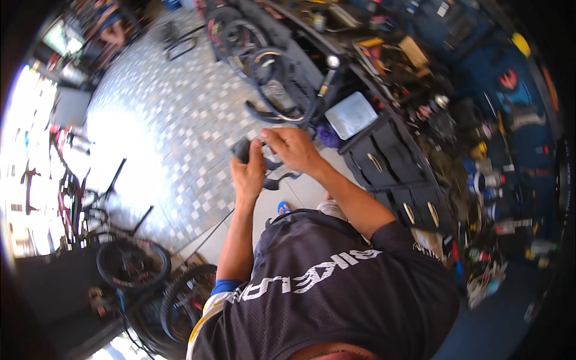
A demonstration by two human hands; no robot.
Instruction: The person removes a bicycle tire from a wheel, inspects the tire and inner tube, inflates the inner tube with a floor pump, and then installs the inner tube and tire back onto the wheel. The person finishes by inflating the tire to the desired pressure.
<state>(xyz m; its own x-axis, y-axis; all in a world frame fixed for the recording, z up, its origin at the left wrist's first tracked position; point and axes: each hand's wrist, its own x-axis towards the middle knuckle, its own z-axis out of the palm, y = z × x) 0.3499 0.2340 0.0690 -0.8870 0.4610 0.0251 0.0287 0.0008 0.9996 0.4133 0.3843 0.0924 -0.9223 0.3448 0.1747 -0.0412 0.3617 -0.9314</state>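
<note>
The left hand (251, 173) grips a dark grey, rounded, rubber-looking piece (241, 150) above grey-and-white tiled floor (195, 96); the right hand (293, 149), beside it, has an unclear hold. A slack grip might drop it.

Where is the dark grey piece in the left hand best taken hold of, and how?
Probably pinch the dark grey piece by its rounded far end, coming from the left: that end is exposed beyond the left hand, whose thumb lies on its right, with the right hand close by.
</note>
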